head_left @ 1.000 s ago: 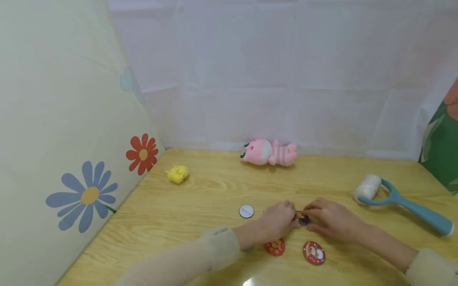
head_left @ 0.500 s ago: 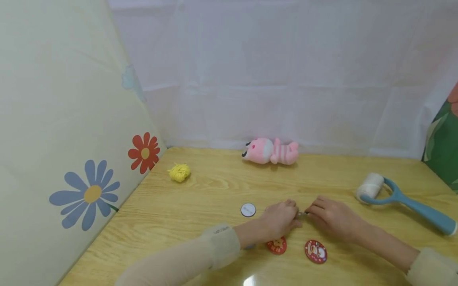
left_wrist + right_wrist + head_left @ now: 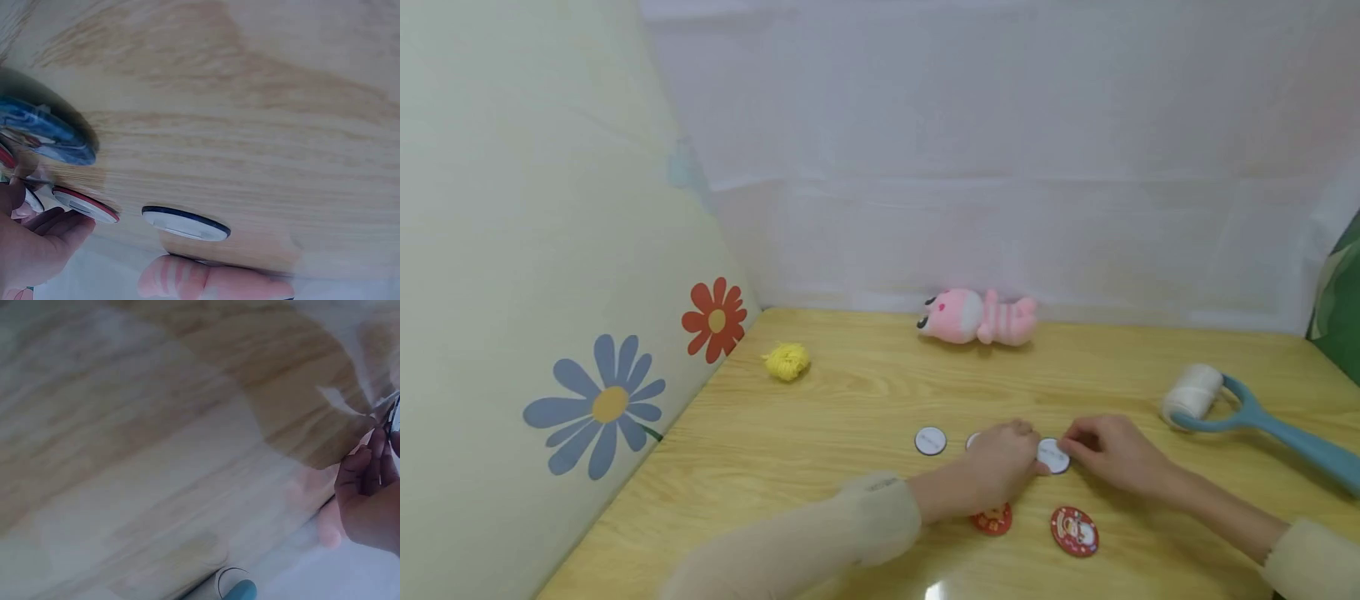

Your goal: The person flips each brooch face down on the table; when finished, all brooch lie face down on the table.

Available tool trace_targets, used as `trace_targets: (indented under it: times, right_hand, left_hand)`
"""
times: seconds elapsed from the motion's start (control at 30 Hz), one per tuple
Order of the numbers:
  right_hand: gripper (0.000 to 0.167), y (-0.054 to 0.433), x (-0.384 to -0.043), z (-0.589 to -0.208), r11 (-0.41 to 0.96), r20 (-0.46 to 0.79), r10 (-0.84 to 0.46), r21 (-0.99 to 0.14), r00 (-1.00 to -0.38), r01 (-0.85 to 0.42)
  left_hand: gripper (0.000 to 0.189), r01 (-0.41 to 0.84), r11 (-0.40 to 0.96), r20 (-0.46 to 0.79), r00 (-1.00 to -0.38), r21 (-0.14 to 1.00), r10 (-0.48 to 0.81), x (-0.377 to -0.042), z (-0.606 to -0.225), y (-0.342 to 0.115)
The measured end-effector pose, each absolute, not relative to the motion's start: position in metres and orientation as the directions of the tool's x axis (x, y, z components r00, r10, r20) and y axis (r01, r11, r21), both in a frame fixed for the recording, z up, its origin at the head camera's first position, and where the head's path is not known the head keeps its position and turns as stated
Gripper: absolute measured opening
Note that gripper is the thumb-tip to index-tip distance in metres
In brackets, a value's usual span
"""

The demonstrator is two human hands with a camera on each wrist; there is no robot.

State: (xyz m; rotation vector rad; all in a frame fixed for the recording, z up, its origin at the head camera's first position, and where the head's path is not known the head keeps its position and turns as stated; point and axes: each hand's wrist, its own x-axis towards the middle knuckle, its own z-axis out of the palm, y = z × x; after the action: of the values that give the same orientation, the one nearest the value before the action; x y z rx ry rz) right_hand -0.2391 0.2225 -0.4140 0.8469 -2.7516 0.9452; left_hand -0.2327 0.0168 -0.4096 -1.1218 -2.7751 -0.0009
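Observation:
A round badge (image 3: 1054, 457), its white back turned up, is held between both hands in the head view. My right hand (image 3: 1116, 454) pinches its right edge with thumb and forefinger. At the left edge, the thumb of my left hand (image 3: 1003, 467) meets the rim, the other fingers bent behind. Another white-backed badge (image 3: 84, 205), red-rimmed, lies by the left fingers and is mostly covered in the head view. Farther left lies a dark-rimmed white-backed badge (image 3: 930, 440). Two red badges (image 3: 1075, 532) lie picture side up nearer the person, one partly under the left hand.
A blue badge (image 3: 44, 131) shows in the left wrist view, hidden by the arm in the head view. A pink plush toy (image 3: 977, 317) lies at the back, a yellow yarn bundle (image 3: 787, 362) back left. A blue-handled roller (image 3: 1292, 437) and white string spool (image 3: 1195, 393) are at right.
The badge between the hands has turned over, from its dark picture side through edge-on to its white back. The head view has shifted slightly, so everything sits farther right.

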Motion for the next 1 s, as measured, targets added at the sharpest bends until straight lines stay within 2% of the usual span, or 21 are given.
trace_targets:
  times: [0.17, 0.3, 0.43, 0.6, 0.7, 0.83, 0.9, 1.0]
  right_hand:
    - [0.006, 0.223, -0.239, -0.413, 0.672, 0.273, -0.459, -0.516, -0.846, -0.531]
    - [0.005, 0.224, -0.240, -0.414, 0.694, 0.250, -0.442, -0.514, -0.862, -0.505]
    - [0.004, 0.224, -0.241, -0.414, 0.718, 0.261, -0.409, -0.499, -0.874, -0.485]
    - [0.005, 0.211, -0.238, -0.402, 0.750, 0.288, -0.399, -0.444, -0.871, -0.490]
    - [0.007, 0.197, -0.234, -0.395, 0.739, 0.353, -0.458, -0.359, -0.816, -0.570]
    - [0.013, 0.172, -0.226, -0.394, 0.672, 0.438, -0.569, -0.241, -0.696, -0.701]
    - [0.021, 0.159, -0.221, -0.396, 0.623, 0.447, -0.629, -0.200, -0.636, -0.756]
    - [0.031, 0.139, -0.212, -0.399, 0.565, 0.423, -0.697, -0.173, -0.579, -0.807]
  left_hand:
    - [0.036, 0.675, 0.733, 0.126, -0.723, -0.084, 0.679, -0.232, -0.408, 0.022]
    - [0.037, 0.700, 0.709, 0.135, -0.697, -0.085, 0.704, -0.231, -0.400, 0.012]
    - [0.039, 0.719, 0.695, 0.177, -0.683, -0.012, 0.709, -0.222, -0.385, -0.018]
    - [0.059, 0.665, 0.741, 0.193, -0.742, 0.094, 0.642, -0.195, -0.381, -0.072]
    - [0.057, 0.648, 0.747, 0.213, -0.758, 0.147, 0.616, -0.179, -0.388, -0.098]
    - [0.054, 0.642, 0.748, 0.226, -0.764, 0.168, 0.604, -0.165, -0.399, -0.119]
    - [0.058, 0.637, 0.756, 0.212, -0.768, 0.151, 0.605, -0.161, -0.403, -0.126]
    - [0.061, 0.631, 0.762, 0.194, -0.774, 0.148, 0.603, -0.159, -0.407, -0.129]
